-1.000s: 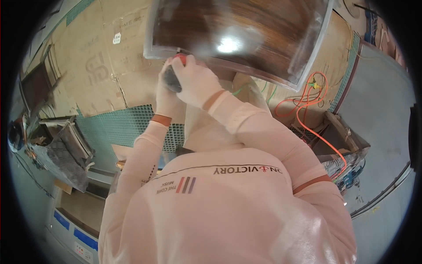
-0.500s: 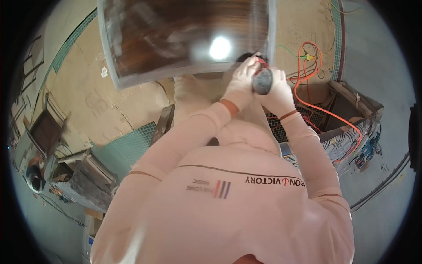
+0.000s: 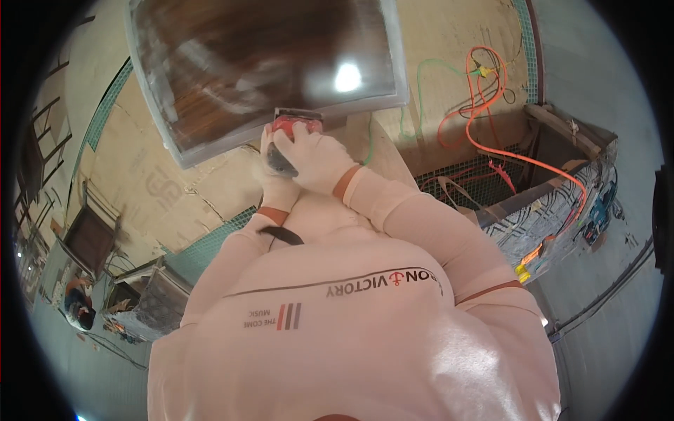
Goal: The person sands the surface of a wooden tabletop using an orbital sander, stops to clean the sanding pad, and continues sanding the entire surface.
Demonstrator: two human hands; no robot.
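Left grip [image 3: 272, 177], right grip [image 3: 317, 160], red power tool [image 3: 298, 119] between, panel [image 3: 253, 67] beyond

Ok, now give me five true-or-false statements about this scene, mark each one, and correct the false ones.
1. The left hand and the right hand both hold a red and dark-grey handheld tool. True.
2. Flat brown cardboard shows to the left of a rectangular, glossy dark-brown panel with pale grey edging. True.
3. The tool is at the panel's far edge. False: it is at the near edge, closest to the person.
4. A long, bright orange hose or cord lies left of the panel. False: the orange line lies to its right.
5. The panel shows a bright white reflection. True.
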